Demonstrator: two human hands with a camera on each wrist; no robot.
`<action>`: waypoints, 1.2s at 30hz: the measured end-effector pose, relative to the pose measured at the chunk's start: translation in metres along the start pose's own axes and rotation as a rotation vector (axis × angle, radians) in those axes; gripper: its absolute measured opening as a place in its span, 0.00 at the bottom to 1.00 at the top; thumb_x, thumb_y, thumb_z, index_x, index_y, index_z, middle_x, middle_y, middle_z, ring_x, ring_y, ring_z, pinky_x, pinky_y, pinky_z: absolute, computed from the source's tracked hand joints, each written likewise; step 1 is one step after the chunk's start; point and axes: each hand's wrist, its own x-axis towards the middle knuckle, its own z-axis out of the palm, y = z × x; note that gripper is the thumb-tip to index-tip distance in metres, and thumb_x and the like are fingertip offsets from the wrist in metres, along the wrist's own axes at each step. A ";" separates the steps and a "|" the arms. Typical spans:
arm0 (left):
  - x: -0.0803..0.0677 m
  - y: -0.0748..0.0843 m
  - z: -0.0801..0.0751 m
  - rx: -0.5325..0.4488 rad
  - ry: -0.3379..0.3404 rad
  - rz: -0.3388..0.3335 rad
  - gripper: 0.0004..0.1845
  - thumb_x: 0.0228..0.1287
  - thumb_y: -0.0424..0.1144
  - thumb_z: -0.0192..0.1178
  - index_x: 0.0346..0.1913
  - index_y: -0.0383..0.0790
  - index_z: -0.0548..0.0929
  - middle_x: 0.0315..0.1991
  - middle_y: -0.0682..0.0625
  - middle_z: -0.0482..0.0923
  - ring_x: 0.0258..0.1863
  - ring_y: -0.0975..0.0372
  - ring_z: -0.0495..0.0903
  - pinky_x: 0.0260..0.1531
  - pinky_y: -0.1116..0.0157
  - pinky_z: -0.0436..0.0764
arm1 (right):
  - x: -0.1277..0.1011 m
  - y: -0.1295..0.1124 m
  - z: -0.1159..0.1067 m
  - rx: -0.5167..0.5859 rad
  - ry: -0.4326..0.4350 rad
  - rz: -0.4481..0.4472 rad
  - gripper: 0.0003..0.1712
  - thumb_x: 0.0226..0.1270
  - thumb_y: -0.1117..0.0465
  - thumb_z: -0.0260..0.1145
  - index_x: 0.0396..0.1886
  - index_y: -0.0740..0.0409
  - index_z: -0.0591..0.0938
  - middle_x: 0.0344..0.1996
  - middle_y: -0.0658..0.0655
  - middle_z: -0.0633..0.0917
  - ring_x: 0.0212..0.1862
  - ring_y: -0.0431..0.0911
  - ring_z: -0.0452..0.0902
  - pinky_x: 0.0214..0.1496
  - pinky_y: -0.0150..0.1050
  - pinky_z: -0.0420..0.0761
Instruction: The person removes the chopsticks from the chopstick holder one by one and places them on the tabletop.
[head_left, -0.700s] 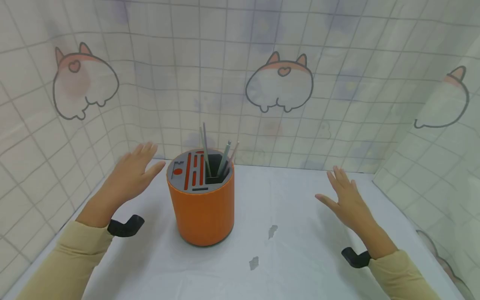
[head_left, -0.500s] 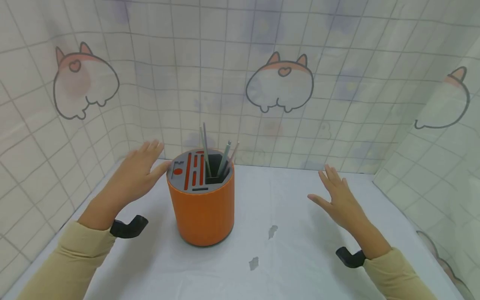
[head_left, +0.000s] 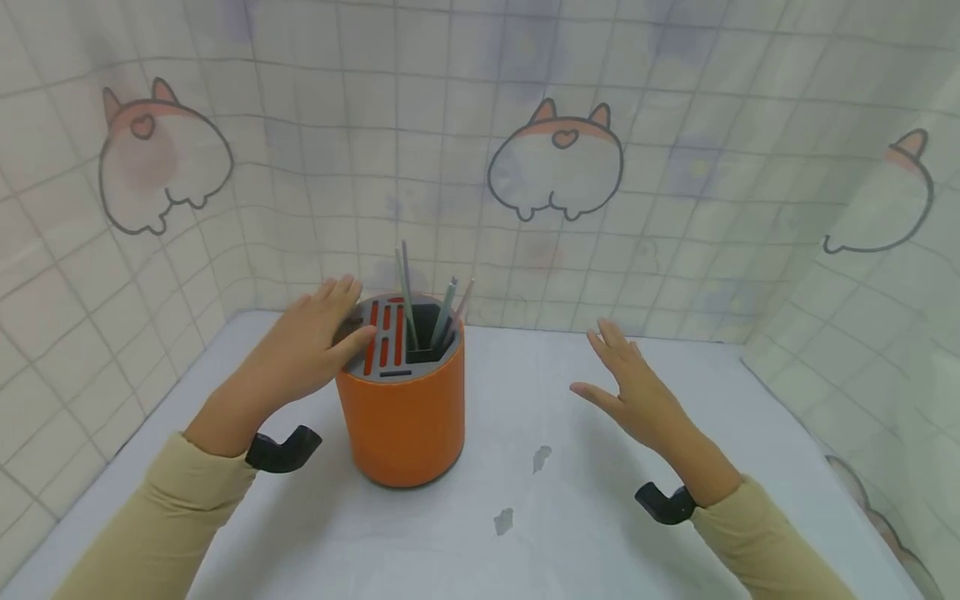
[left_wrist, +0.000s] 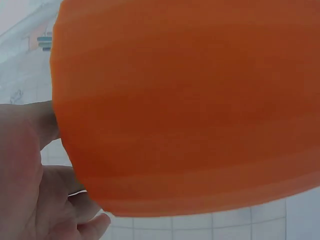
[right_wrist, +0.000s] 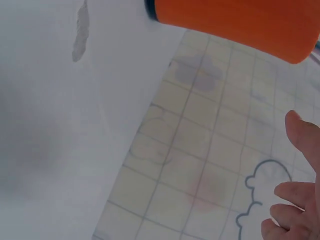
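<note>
The left hand (head_left: pixel 303 354) is resting flat on the orange pot (head_left: pixel 401 417), fingers straight. The right hand (head_left: pixel 637 396) is hovering beside it, fingers spread.

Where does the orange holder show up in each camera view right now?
Head: orange holder left of centre on the white table, beside the left hand.
Left wrist: fills most of the picture.
Right wrist: only its base, top right.
Shared landmark: the tiled backdrop.

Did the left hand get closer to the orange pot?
Yes. The left hand slid right, and its fingers now overlap the top rim of the orange pot.
</note>
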 end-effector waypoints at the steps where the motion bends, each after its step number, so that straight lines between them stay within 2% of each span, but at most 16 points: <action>1: 0.001 0.002 0.000 0.002 -0.002 0.008 0.41 0.77 0.56 0.45 0.79 0.33 0.48 0.80 0.36 0.43 0.80 0.41 0.41 0.78 0.40 0.43 | 0.001 -0.003 0.000 -0.001 -0.002 -0.006 0.50 0.70 0.44 0.63 0.80 0.59 0.51 0.81 0.61 0.44 0.82 0.58 0.37 0.81 0.61 0.43; 10: 0.007 0.013 0.005 0.003 -0.019 0.048 0.39 0.77 0.55 0.47 0.79 0.34 0.50 0.80 0.37 0.46 0.80 0.41 0.43 0.78 0.40 0.44 | 0.013 -0.033 0.004 0.044 -0.019 -0.064 0.50 0.70 0.42 0.63 0.81 0.52 0.50 0.82 0.56 0.45 0.82 0.56 0.40 0.79 0.63 0.51; 15: 0.009 0.016 0.009 0.006 -0.050 0.055 0.39 0.77 0.54 0.46 0.79 0.34 0.49 0.80 0.37 0.45 0.80 0.42 0.43 0.78 0.41 0.43 | 0.023 -0.055 0.005 0.116 -0.013 -0.123 0.48 0.70 0.43 0.63 0.81 0.49 0.51 0.82 0.52 0.46 0.81 0.54 0.45 0.78 0.61 0.57; 23: 0.012 0.019 0.015 -0.021 -0.072 0.082 0.38 0.78 0.53 0.46 0.79 0.35 0.49 0.80 0.37 0.47 0.80 0.43 0.45 0.79 0.41 0.43 | 0.043 -0.085 0.004 0.210 0.028 -0.213 0.45 0.70 0.48 0.65 0.80 0.49 0.54 0.81 0.50 0.51 0.80 0.51 0.51 0.79 0.55 0.60; 28: 0.010 0.020 0.017 -0.022 -0.064 0.084 0.36 0.78 0.51 0.46 0.79 0.33 0.51 0.80 0.38 0.48 0.80 0.43 0.47 0.79 0.42 0.45 | 0.053 -0.097 0.007 0.266 0.056 -0.215 0.43 0.70 0.49 0.66 0.80 0.49 0.57 0.79 0.51 0.58 0.79 0.51 0.56 0.78 0.54 0.63; 30: 0.010 0.020 0.019 -0.011 -0.057 0.085 0.36 0.79 0.50 0.45 0.78 0.32 0.52 0.80 0.38 0.49 0.79 0.43 0.48 0.79 0.43 0.47 | 0.057 -0.100 0.009 0.304 0.093 -0.215 0.41 0.70 0.51 0.66 0.78 0.51 0.61 0.77 0.52 0.63 0.77 0.51 0.61 0.76 0.51 0.67; 36: 0.011 0.017 0.023 0.019 -0.036 0.086 0.35 0.79 0.50 0.45 0.78 0.32 0.53 0.80 0.38 0.49 0.80 0.44 0.48 0.79 0.44 0.48 | 0.069 -0.111 0.019 0.569 0.219 -0.192 0.29 0.68 0.58 0.69 0.68 0.56 0.76 0.63 0.56 0.81 0.63 0.50 0.80 0.62 0.41 0.81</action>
